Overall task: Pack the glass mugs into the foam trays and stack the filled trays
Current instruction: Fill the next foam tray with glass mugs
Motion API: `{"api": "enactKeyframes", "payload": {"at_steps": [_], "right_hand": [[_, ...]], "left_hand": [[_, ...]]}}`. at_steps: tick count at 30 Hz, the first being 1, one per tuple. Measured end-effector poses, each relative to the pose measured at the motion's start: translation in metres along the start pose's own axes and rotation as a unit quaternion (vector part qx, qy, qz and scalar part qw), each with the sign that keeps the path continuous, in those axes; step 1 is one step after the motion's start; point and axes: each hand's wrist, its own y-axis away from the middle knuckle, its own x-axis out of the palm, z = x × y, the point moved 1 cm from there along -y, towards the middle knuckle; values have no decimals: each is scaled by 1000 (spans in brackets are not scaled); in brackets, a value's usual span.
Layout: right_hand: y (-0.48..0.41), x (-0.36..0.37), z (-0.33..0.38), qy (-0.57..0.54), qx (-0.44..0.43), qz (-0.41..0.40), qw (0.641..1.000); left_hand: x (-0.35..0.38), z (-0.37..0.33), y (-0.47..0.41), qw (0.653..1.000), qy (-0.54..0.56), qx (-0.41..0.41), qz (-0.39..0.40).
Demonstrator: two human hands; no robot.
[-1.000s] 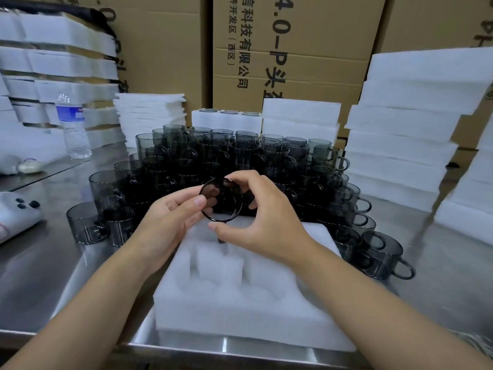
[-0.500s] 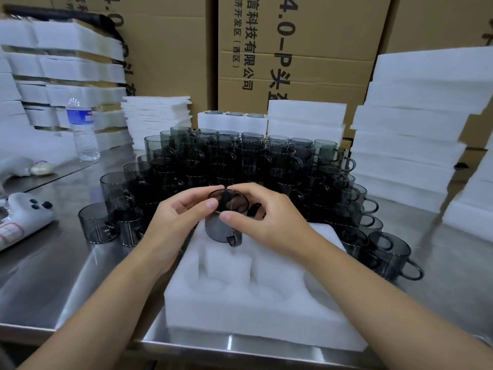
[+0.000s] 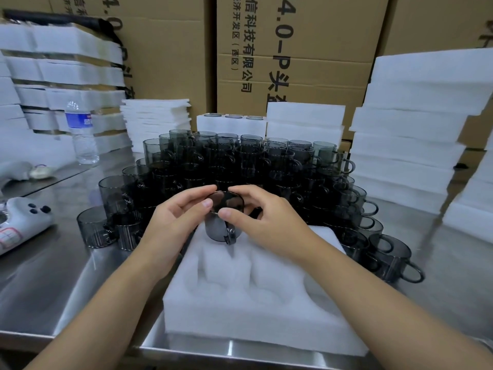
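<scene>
Left hand [image 3: 176, 222] and right hand [image 3: 266, 225] are pinching glass mug [image 3: 221, 227] at its rim | step: seating it in foam tray [image 3: 240, 311] | advice: keeping it upright, pressing gently

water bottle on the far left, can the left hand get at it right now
Likely yes once freed: the left hand grips the glass mug now, but nothing tall blocks the water bottle.

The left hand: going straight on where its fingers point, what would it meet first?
The dark smoky glass mug that the left hand holds, then probably the right hand.
</scene>
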Motion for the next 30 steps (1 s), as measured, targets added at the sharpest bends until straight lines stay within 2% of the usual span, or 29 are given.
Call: {"api": "enactKeyframes", "payload": {"at_steps": [5,10,13,25,30], "right_hand": [[1,0,0,16,-7,-28,999],[0,-1,1,18,-15,-11,1000],[1,-1,3,-20,-13,-1,1000],[0,1,1,-61,-4,-18,998],[2,0,4,-41,-39,-40,998]], "left_hand": [[2,0,-1,999,-41,29,-6],[6,-2,1,997,-51,53,-22],[6,-6,3,996,-60,65,-30],[8,-9,6,992,-95,77,3],[8,-9,7,992,-96,81,9]]}}
